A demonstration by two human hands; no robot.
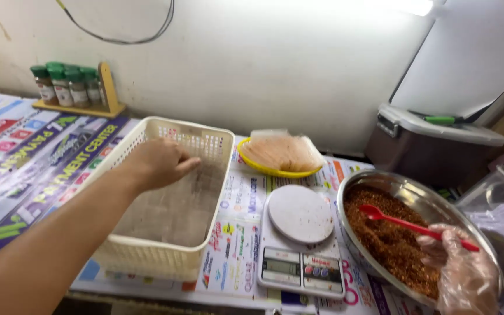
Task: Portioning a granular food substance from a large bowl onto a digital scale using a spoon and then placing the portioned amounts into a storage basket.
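two hands are at work around the digital kitchen scale (298, 245), which serves as the reference point. the left hand (160, 162) is bare and reaches into the cream plastic basket (164, 251) just left of the scale; its fingers are loosely curled with the tips drawn together over the basket's inside, and whether they pinch anything cannot be told. the basket floor is lined with pale, translucent sheets (their exact kind is unclear). the right hand (465, 274), covered by a clear disposable glove, is closed around the handle of a red plastic spoon (415, 226). the spoon's bowl lies on the reddish-brown ground spice that fills the round metal bowl (438, 201) touching the right side of the scale. the scale's round white platform carries nothing. behind the scale sits a yellow plate (269, 170) stacked with thin tan sheets in clear wrap. far left of the scale, against the wall, a wooden rack (109, 93) holds green-capped spice jars (68, 84). behind the metal bowl stands a lidded brown bin (427, 146).
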